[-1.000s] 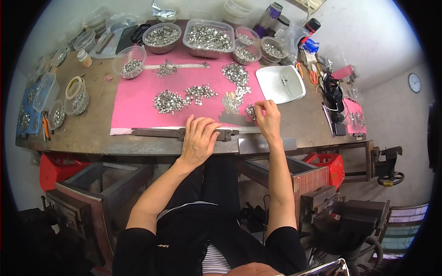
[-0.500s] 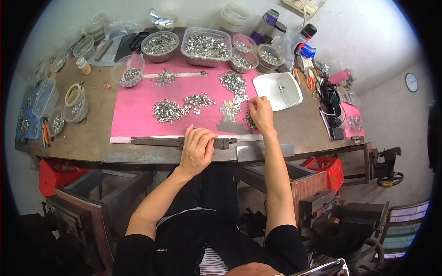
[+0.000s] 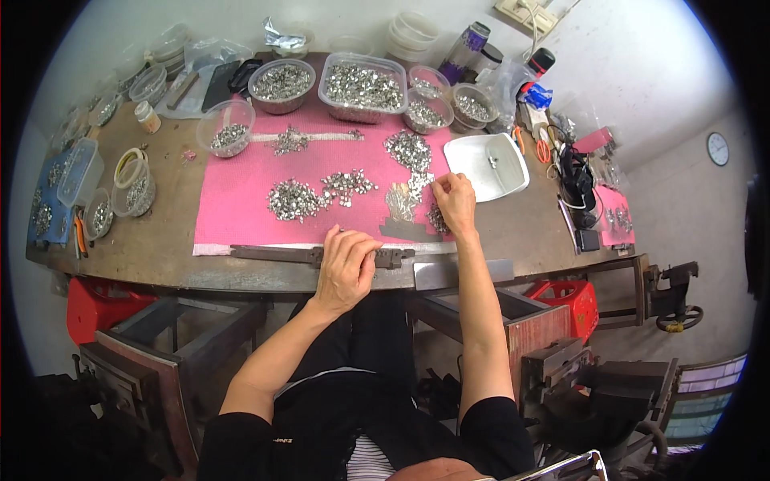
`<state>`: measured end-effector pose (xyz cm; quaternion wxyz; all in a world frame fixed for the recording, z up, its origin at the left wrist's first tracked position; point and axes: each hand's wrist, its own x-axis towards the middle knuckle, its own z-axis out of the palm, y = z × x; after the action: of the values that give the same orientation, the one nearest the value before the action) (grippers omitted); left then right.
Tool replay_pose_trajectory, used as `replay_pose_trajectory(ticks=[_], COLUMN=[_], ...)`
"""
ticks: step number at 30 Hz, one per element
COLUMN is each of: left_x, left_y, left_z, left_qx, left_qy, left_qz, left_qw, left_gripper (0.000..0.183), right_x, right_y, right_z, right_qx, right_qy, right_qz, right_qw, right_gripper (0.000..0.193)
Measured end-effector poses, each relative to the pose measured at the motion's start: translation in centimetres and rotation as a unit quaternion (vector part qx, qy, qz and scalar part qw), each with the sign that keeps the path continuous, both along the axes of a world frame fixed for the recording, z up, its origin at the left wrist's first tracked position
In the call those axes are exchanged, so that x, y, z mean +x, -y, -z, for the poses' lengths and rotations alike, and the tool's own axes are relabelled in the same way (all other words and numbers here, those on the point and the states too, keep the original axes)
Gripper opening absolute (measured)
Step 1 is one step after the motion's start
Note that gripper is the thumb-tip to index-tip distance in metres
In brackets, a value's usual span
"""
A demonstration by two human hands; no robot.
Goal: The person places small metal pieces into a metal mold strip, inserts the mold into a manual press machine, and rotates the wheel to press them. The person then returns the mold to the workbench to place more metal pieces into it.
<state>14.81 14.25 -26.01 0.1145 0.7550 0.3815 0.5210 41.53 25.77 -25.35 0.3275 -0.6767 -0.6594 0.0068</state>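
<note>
My left hand [image 3: 346, 271] lies over a long dark metal bar fixture [image 3: 281, 255] at the table's front edge. Its fingers curl round the fixture's blocky, notched right part. My right hand [image 3: 455, 207] is closed in a pinch at the right side of the pink mat [image 3: 241, 180]; whatever is between its fingertips is too small to make out. Just left of those fingertips lie a pile of shiny metal pieces [image 3: 407, 151] and a fan of thin flat strips [image 3: 401, 202]. A small dark heap of pieces [image 3: 436, 220] is partly hidden beside the hand.
A white tray [image 3: 513, 183] stands right of my right hand. Tubs of metal pieces [image 3: 362, 84] line the back. Loose piles [image 3: 295, 200] lie mid-mat. A flat metal plate [image 3: 473, 274] sits at the front edge; headphones [image 3: 573, 168] and cables are farther right.
The whole view has shifted slightly, so the table appears a little lower. Both hands keep about the same places and poses.
</note>
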Motion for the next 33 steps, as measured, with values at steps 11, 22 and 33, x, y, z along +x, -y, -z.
replay_pose_trajectory(ticks=[11,22,33], left_x=[-0.1,0.3,-3.5], left_y=[0.1,0.1,0.8], left_z=[0.2,0.5,-1.1], left_qx=[-0.004,-0.008,-0.027], left_qy=[-0.006,-0.003,-0.070], left_qz=[-0.011,-0.014,-0.023], left_qw=[1.000,1.000,0.997], left_gripper=[0.031,0.031,0.034], right_x=[-5.4,-7.6,-7.7], right_y=[9.8,12.5,12.8], right_z=[-3.7,-2.0,-1.4], right_qx=[-0.032,0.042,-0.043], right_qy=[-0.180,0.017,-0.214], right_qz=[-0.239,-0.285,-0.202], right_qw=[0.954,0.958,0.955], right_gripper=[0.008,0.019,0.015])
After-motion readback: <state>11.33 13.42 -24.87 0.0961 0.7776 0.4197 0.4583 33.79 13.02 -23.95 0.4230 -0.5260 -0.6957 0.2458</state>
